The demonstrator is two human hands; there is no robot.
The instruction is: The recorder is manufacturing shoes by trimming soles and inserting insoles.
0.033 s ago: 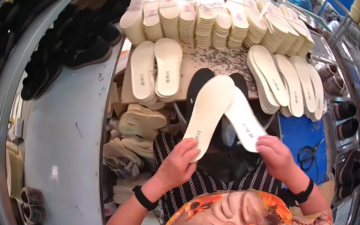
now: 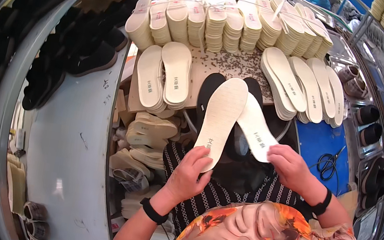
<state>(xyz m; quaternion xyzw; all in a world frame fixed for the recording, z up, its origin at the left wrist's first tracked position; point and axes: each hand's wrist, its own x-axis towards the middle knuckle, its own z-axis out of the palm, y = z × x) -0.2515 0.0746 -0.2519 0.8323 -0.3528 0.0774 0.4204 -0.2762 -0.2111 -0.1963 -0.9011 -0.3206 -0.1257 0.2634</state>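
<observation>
A cream insole is held by its heel end, my left hand closed around it with the toe end pointing away from me. The heel of a second cream insole is pinched in my right hand; it slants up to the left, its toe end partly behind the first. Both carry dark printing near the heel. Behind them show the tips of a pair of black shoes, mostly covered by the insoles.
Tied insole bundles line the table's back. Loose insole stacks stand at left and right. Black-handled scissors rest on a blue surface. A grey bench and rack of black shoes stand left; more insoles lie below.
My right hand and its insole have shifted slightly to the left. The left hand's insole has hardly moved; the whole view has shifted a little.
</observation>
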